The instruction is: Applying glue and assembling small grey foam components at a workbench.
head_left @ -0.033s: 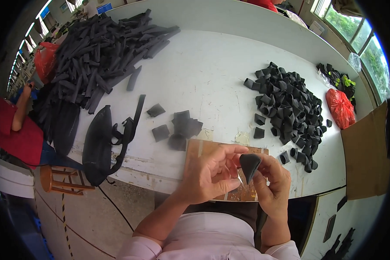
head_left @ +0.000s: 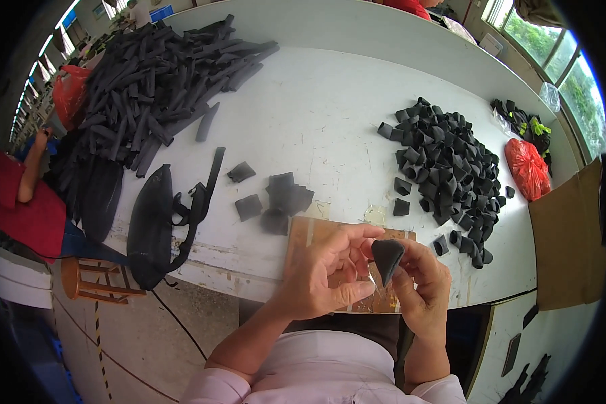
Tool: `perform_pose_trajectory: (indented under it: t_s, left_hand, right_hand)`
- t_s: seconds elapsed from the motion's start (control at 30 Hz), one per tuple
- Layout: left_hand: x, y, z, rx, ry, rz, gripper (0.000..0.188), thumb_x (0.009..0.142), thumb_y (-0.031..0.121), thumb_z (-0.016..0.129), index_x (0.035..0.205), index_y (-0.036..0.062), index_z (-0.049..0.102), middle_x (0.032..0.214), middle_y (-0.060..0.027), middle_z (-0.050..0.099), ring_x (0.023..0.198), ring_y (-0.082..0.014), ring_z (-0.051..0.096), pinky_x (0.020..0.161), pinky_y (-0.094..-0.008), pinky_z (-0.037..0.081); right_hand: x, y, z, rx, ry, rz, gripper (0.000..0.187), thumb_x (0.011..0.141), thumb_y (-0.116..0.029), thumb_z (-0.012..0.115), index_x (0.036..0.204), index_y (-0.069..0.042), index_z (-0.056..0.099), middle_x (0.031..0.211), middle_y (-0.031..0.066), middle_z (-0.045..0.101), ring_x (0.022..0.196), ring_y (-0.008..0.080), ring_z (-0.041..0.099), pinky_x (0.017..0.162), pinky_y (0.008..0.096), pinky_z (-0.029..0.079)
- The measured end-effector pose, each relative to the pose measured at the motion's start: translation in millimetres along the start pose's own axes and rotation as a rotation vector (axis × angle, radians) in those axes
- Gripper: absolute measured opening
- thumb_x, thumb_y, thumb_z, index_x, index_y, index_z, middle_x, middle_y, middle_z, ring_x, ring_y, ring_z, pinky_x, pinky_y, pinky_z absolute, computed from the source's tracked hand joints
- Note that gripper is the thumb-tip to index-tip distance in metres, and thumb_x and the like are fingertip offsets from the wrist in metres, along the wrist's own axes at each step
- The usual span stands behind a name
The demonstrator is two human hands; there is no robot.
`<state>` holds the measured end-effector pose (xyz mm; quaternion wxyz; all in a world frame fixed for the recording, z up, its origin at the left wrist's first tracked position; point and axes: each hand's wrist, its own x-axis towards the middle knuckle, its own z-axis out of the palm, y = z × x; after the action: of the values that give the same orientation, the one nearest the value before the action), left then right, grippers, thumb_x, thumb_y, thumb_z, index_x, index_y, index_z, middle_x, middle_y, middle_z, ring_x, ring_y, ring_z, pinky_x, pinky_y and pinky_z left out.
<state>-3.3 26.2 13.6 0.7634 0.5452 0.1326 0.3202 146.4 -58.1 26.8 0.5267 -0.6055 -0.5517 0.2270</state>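
My right hand (head_left: pixel 424 286) pinches a small dark cone-shaped fabric piece (head_left: pixel 386 259) between thumb and fingers, pointed end down. Just left of it, my left hand (head_left: pixel 326 273) has its fingers loosely curved and its thumb apart from them. The left index fingertip comes close to the piece's upper edge; whether it touches is unclear. Under both hands lies a brown board (head_left: pixel 301 236) at the table's front edge. Something thin and shiny shows between the hands, too small to name. Several flat dark fabric pieces (head_left: pixel 289 192) rest on the table beyond my left hand.
A heap of long dark strips (head_left: pixel 161 81) covers the far left. On the right lies a pile of short black tube-like pieces (head_left: pixel 444 161), beside a red plastic bag (head_left: pixel 526 168) and a cardboard sheet (head_left: pixel 569 242). A black strapped item (head_left: pixel 151 222) and a wooden stool (head_left: pixel 81 279) are at left, near another person (head_left: pixel 20 202).
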Motion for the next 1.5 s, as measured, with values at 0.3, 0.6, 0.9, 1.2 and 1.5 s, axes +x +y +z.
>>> perform_pose_trajectory:
  t_s: [0.3, 0.6, 0.9, 1.2, 1.5]
  left_hand:
    - [0, -3, 30, 0.912, 0.386, 0.534, 0.042, 0.07, 0.017, 0.072, 0.102, -0.0001, 0.05, 0.097, -0.0126, 0.052, 0.075, -0.0155, 0.053, 0.062, -0.0263, 0.045]
    - [2, 10, 30, -0.147, 0.516, 0.132, 0.011, 0.084, 0.008, 0.055, 0.086, -0.0025, 0.057, 0.069, -0.0095, 0.059, 0.055, -0.013, 0.053, 0.052, -0.0222, 0.042]
    - [-29, 25, 21, -0.094, 0.158, -0.254, 0.017, 0.083, 0.016, 0.058, 0.087, -0.0005, 0.057, 0.068, -0.0042, 0.056, 0.055, -0.0065, 0.049, 0.047, -0.0172, 0.038]
    - [-51, -15, 57, -0.185, 0.339, 0.17, 0.028, 0.079, 0.009, 0.057, 0.102, -0.0043, 0.048, 0.09, -0.0135, 0.058, 0.069, -0.0137, 0.057, 0.056, -0.0214, 0.047]
    - [-54, -33, 67, 0.156, 0.443, 0.236, 0.009, 0.079, -0.002, 0.058, 0.087, -0.0031, 0.052, 0.082, -0.0084, 0.06, 0.069, -0.0088, 0.059, 0.061, -0.021, 0.049]
  right_hand:
    - [-1, 2, 5, 0.454, -0.049, 0.113, 0.019, 0.079, 0.0, 0.058, 0.098, 0.002, 0.052, 0.08, 0.0038, 0.056, 0.071, 0.0084, 0.053, 0.065, 0.0217, 0.046]
    - [-5, -15, -1, 0.371, 0.041, 0.067, 0.017, 0.082, -0.001, 0.057, 0.098, 0.003, 0.053, 0.081, 0.0018, 0.054, 0.069, 0.006, 0.05, 0.063, 0.0172, 0.041]
    - [-12, -31, -3, 0.254, 0.033, -0.143, 0.027, 0.077, -0.01, 0.064, 0.099, 0.001, 0.054, 0.077, 0.0069, 0.056, 0.062, 0.0106, 0.052, 0.054, 0.0217, 0.043]
    - [-46, -2, -2, 1.168, -0.104, 0.536, 0.01, 0.082, -0.006, 0.057, 0.09, 0.001, 0.058, 0.076, 0.0076, 0.061, 0.065, 0.0118, 0.058, 0.055, 0.0213, 0.047]
    - [-67, 6, -2, 1.263, -0.13, 0.694, 0.007, 0.083, -0.007, 0.056, 0.083, 0.0, 0.056, 0.074, 0.0088, 0.06, 0.065, 0.0136, 0.059, 0.054, 0.0215, 0.048]
